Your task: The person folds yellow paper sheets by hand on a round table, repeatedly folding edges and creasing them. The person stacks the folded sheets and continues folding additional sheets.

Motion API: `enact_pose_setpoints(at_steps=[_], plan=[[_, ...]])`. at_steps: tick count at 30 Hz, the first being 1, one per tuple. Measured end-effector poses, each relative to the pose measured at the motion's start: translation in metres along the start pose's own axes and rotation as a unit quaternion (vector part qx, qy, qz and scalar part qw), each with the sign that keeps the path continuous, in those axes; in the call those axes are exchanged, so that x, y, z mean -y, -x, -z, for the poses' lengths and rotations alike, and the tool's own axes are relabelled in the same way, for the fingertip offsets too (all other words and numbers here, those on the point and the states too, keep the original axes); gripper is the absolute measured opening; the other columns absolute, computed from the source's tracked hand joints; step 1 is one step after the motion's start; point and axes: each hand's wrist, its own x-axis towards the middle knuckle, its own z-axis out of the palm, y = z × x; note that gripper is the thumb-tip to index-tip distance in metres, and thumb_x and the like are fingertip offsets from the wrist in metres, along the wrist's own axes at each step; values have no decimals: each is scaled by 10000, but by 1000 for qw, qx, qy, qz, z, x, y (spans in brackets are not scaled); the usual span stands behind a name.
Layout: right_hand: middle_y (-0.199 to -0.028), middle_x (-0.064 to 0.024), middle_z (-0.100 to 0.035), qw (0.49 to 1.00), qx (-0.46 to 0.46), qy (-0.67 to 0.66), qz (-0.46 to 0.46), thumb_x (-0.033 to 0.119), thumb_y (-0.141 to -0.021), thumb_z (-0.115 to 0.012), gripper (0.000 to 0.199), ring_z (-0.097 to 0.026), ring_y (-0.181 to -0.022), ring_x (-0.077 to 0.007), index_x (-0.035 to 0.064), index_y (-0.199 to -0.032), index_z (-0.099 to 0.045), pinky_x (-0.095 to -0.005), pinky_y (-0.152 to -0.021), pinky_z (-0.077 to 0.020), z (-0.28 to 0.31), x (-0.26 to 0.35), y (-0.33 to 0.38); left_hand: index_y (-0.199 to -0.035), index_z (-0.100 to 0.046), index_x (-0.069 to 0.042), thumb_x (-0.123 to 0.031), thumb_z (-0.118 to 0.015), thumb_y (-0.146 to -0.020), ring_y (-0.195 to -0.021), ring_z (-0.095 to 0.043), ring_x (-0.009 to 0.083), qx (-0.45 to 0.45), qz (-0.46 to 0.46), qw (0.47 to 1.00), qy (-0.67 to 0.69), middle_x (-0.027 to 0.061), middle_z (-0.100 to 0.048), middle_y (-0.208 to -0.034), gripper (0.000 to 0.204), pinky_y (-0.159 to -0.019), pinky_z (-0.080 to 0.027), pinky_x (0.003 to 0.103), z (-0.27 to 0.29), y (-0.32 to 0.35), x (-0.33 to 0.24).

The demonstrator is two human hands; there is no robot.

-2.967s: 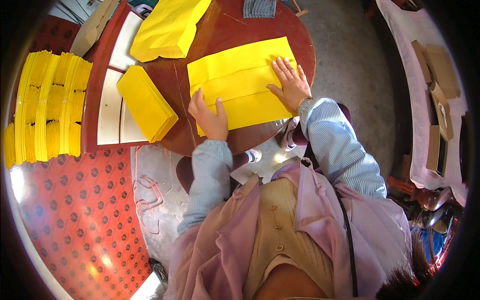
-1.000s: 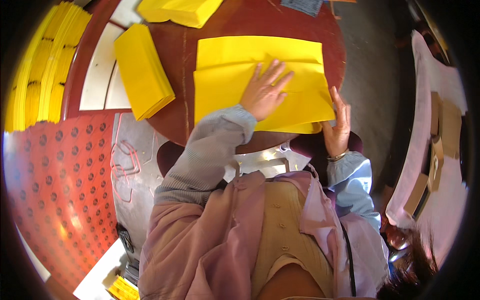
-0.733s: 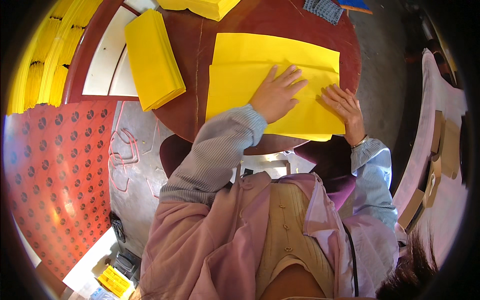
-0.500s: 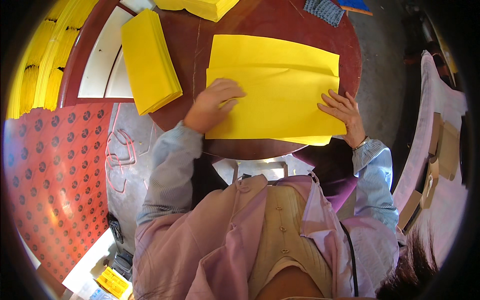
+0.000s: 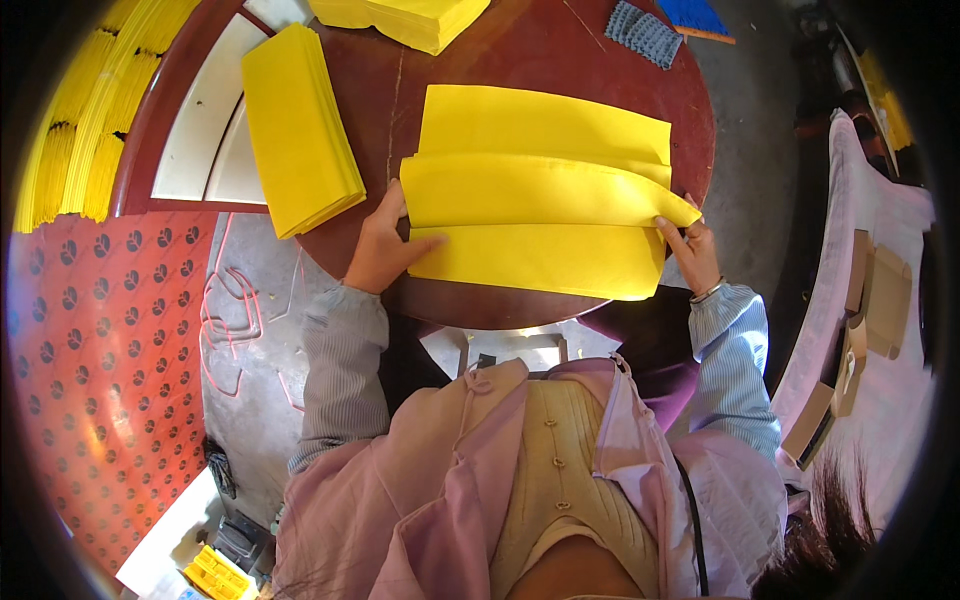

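A yellow sheet, paper or cloth, lies in front of me with a raised band folded across its middle. More yellow layer shows beyond the band and on the near side. At the sheet's right end my right hand is closed on the band's corner, thumb on top and fingers partly hidden behind it. My left hand is at the left edge, thumb stretched over the near strip and apart from the other fingers, which are partly hidden beside the band's end.
The round dark red table bears a yellow folded stack at left and another yellow stack at the far side. A grey textured pad and a blue piece lie far right. Cardboard boxes stand right.
The sheet, which lay flatter, now has a folded band across it. My right hand has lifted the band's corner. My left hand has moved from the sheet's top to its left edge.
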Motion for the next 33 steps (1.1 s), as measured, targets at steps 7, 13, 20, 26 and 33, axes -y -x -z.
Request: enact_pose_setpoints(at_steps=[7,13,20,26,33], plan=[[-1348,-60,-673,993,56,-64,-83,170,-886,-874,660,-596,-1314,-220,72,-1466,-575,-409,-1226,-357,10,19,0,-1362,-548,-29,-30,-835,-847,-1139,-739,190,-71,37,996,-32,137,-765,-1212,590,-997,-531,294,-14,-2,-7],[-1308,-41,-684,991,59,-80,-93,148,-889,-869,682,-603,-1273,-189,81,-1483,-542,-358,-1182,-396,11,25,-6,-1424,-484,9,-49,-855,-860,-1192,-714,200,-95,50,994,25,125,-773,-1213,677,-1065,-505,318,-14,-4,-1],[-1054,6,-664,989,26,-100,-106,97,-911,-821,591,-617,-1027,-129,54,-1427,-537,-292,-1065,-431,10,26,-8,-1515,-376,32,-46,-849,-865,-1265,-670,212,-134,24,990,-31,99,-796,-1059,807,-1217,-397,384,-18,-7,7],[-912,-21,-672,993,-13,-90,-77,81,-869,-798,613,-672,-898,-132,53,-1418,-526,-291,-927,-499,1,31,-10,-1560,-331,55,-27,-825,-869,-1033,-710,163,-155,10,987,-49,50,-752,-882,853,-1235,-386,404,-21,-5,2],[-919,18,-582,994,-16,-73,-85,14,-829,-790,691,-579,-905,-115,46,-1460,-509,-267,-953,-439,-1,34,-10,-1582,-337,45,-4,-784,-869,-784,-619,104,-173,3,981,-83,2,-550,-702,844,-1203,-436,395,-21,-7,0]])
